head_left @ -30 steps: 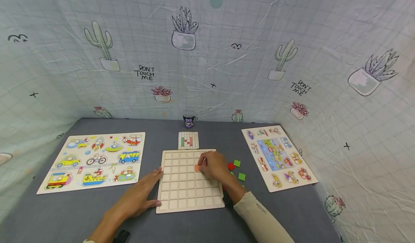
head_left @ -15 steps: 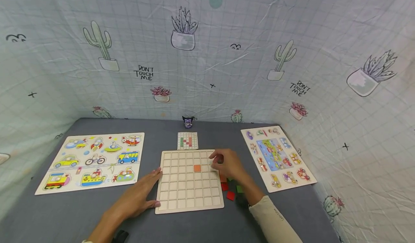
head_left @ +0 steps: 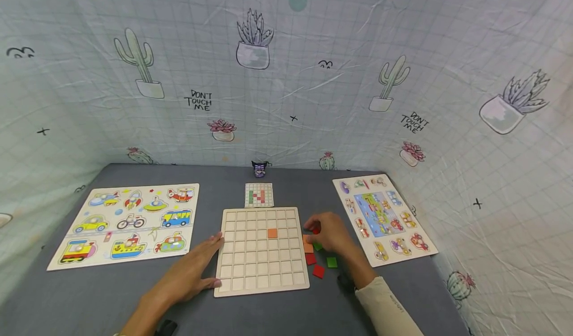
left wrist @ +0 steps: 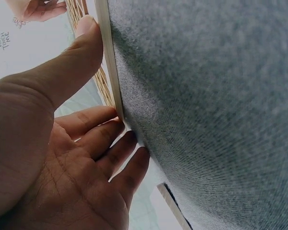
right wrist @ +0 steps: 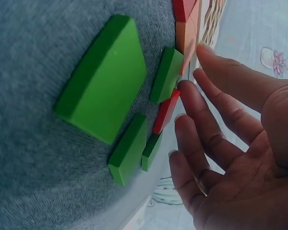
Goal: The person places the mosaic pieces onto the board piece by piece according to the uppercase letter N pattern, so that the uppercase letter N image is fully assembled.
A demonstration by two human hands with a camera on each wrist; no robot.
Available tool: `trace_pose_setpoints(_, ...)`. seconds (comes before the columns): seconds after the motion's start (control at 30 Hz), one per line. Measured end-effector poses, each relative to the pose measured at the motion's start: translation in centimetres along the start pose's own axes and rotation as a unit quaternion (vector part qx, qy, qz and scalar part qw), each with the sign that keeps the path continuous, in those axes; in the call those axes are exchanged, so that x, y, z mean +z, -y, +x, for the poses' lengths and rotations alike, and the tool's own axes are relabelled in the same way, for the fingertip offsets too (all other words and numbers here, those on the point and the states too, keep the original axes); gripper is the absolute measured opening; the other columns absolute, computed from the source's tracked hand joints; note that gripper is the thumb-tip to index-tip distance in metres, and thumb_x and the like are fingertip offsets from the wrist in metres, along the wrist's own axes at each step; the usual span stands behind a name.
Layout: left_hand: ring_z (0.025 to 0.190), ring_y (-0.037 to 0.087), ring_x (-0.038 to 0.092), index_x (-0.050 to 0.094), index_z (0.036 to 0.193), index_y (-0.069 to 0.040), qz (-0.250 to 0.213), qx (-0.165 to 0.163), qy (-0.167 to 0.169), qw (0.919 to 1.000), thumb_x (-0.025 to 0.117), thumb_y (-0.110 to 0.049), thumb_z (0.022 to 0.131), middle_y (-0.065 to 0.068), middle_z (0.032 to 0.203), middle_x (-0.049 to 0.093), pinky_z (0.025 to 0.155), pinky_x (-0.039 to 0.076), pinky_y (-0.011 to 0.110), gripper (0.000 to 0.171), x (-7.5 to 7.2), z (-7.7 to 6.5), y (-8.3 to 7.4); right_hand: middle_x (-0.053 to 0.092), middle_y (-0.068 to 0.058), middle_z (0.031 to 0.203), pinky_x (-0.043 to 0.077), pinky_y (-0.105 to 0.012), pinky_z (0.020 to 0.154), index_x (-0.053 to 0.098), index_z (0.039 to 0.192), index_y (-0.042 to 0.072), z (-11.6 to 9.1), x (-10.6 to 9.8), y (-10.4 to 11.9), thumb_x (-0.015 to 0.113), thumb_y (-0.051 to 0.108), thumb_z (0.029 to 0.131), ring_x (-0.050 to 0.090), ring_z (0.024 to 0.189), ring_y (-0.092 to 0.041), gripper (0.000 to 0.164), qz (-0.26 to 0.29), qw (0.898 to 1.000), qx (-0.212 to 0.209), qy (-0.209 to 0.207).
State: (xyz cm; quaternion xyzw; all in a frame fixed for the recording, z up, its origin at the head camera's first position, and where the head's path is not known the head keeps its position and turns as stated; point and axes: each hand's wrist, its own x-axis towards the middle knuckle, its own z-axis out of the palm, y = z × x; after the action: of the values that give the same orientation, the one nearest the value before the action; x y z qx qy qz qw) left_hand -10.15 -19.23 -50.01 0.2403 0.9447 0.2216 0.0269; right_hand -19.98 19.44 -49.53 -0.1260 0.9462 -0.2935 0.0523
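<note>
A pale wooden grid board (head_left: 243, 287) lies flat before me, with one orange square tile (head_left: 272, 233) in a cell of its upper right part. My left hand (head_left: 193, 267) rests beside the board's left edge, thumb and fingertips against it. In the left wrist view the fingers are spread along the rim. My right hand (head_left: 331, 232) hovers over loose tiles right of the board, fingers loosely bent and holding nothing. Around it lie an orange tile (head_left: 308, 247), a red tile (head_left: 318, 271) and a green tile (head_left: 332, 262). The right wrist view shows more, including a large-looking green tile (right wrist: 108, 79).
Behind the board lies a small card (head_left: 258, 201) with a coloured grid pattern, and a small purple-black figurine (head_left: 260, 169) stands beyond. A vehicle puzzle board (head_left: 154, 262) lies at left, another picture puzzle (head_left: 375, 257) at right. Patterned cloth (head_left: 286, 102) hangs behind the table.
My right hand has left the orange tile in its cell and moved right, off the board, to the loose tiles. My left hand stays at the board's left edge.
</note>
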Motion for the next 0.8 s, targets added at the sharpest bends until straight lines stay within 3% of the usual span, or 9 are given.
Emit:
trace_pose_setpoints(0.3, 0.152, 0.044, 0.045, 0.046, 0.158, 0.002, 0.002, 0.008, -0.008, 0.9999, 0.091, -0.03, 0.083, 0.02, 0.169, 0.042, 0.119, 0.042, 0.061, 0.093, 0.17, -0.03, 0.05, 0.07, 0.004, 0.079, 0.056, -0.033, 0.068, 0.079, 0.09, 0.014, -0.02, 0.42, 0.33, 0.089, 0.006, 0.085, 0.061, 0.071, -0.007, 0.013, 0.002, 1.0, -0.008, 0.009)
trace_pose_setpoints(0.4, 0.152, 0.044, 0.045, 0.046, 0.158, 0.002, 0.003, 0.008, -0.007, 0.9999, 0.091, -0.029, 0.083, 0.02, 0.169, 0.042, 0.119, 0.042, 0.061, 0.093, 0.2, -0.01, 0.06, 0.07, 0.004, 0.076, 0.058, -0.044, 0.095, 0.079, 0.087, 0.014, -0.02, 0.43, 0.35, 0.088, 0.006, 0.086, 0.061, 0.069, -0.008, 0.012, -0.003, 1.0, -0.018, 0.011)
trace_pose_setpoints(0.5, 0.152, 0.044, 0.045, 0.046, 0.158, 0.003, 0.002, 0.007, -0.007, 1.0, 0.092, -0.028, 0.082, 0.02, 0.168, 0.042, 0.118, 0.043, 0.061, 0.094, 0.18, 0.0, 0.07, 0.069, 0.005, 0.075, 0.052, -0.051, 0.104, 0.078, 0.086, 0.015, -0.05, 0.44, 0.41, 0.089, 0.009, 0.085, 0.06, 0.074, -0.01, 0.013, -0.01, 1.0, -0.018, 0.016)
trace_pose_setpoints(0.53, 0.152, 0.044, 0.045, 0.045, 0.158, 0.003, 0.003, 0.006, -0.007, 0.9999, 0.092, -0.028, 0.082, 0.02, 0.168, 0.042, 0.118, 0.043, 0.061, 0.094, 0.15, -0.01, 0.05, 0.069, 0.005, 0.076, 0.051, -0.05, 0.103, 0.078, 0.086, 0.016, -0.06, 0.46, 0.44, 0.09, 0.009, 0.085, 0.059, 0.076, -0.011, 0.014, -0.013, 1.0, -0.017, 0.017)
trace_pose_setpoints(0.67, 0.151, 0.044, 0.046, 0.046, 0.157, 0.003, 0.005, 0.008, -0.016, 0.9998, 0.092, -0.028, 0.081, 0.02, 0.168, 0.043, 0.117, 0.044, 0.061, 0.094, 0.07, -0.05, 0.0, 0.065, 0.005, 0.077, 0.049, -0.036, 0.077, 0.075, 0.085, 0.017, -0.1, 0.52, 0.55, 0.091, 0.01, 0.084, 0.055, 0.081, -0.012, 0.017, -0.015, 1.0, -0.013, 0.019)
trace_pose_setpoints(0.8, 0.151, 0.044, 0.046, 0.047, 0.157, 0.003, 0.007, 0.009, -0.018, 0.9998, 0.092, -0.028, 0.081, 0.02, 0.167, 0.043, 0.117, 0.044, 0.06, 0.094, 0.13, -0.07, 0.03, 0.064, 0.003, 0.075, 0.047, -0.029, 0.066, 0.074, 0.085, 0.015, -0.09, 0.48, 0.62, 0.09, 0.008, 0.085, 0.055, 0.071, -0.011, 0.017, 0.004, 1.0, -0.021, 0.008)
